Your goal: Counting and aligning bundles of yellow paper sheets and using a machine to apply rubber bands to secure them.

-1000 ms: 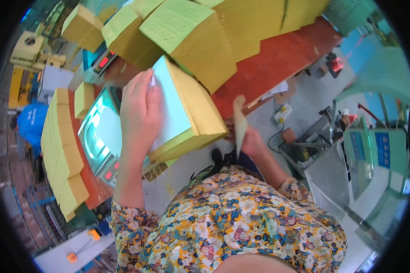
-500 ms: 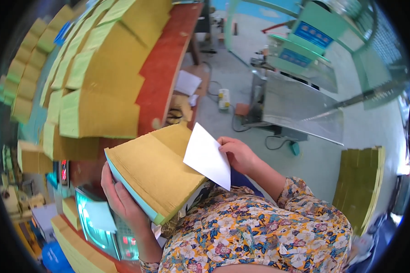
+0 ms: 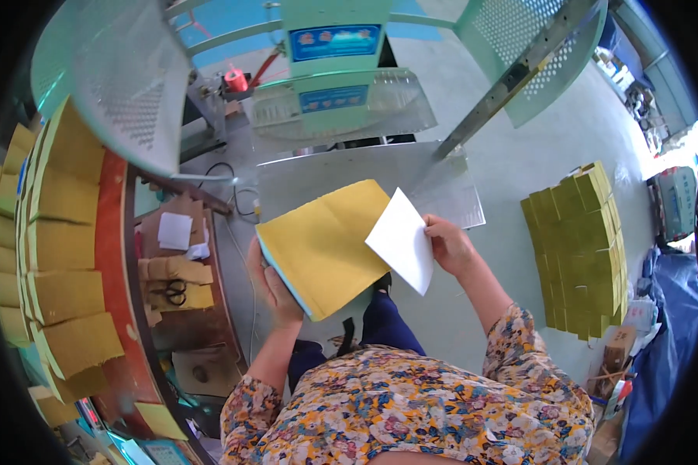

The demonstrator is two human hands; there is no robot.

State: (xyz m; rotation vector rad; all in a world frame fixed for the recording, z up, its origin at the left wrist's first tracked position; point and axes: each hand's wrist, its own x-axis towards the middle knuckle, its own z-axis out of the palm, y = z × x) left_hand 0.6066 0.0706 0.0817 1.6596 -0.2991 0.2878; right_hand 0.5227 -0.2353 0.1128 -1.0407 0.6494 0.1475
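Head view: yellow paper stacks (image 3: 66, 240) line a red counter (image 3: 136, 360) at left; the left hand (image 3: 275, 291) grips a yellow rectangular block (image 3: 322, 252) at centre; right of it, the right hand (image 3: 448, 244) pinches a white rectangular sheet (image 3: 403, 246).

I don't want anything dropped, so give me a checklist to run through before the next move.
1. Left grip on the yellow bundle: ok, holding its left side.
2. Right grip on the white sheet: ok, pinching its right edge.
3. Sheet lying square on the bundle: not ok, it is held at an angle, overlapping the bundle's right edge in view.
4. Sheet touching the bundle: cannot tell from this view.
5. Bundle's underside: cannot tell, hidden.
6. Scissors away from both hands: ok, lying under the red table at left.
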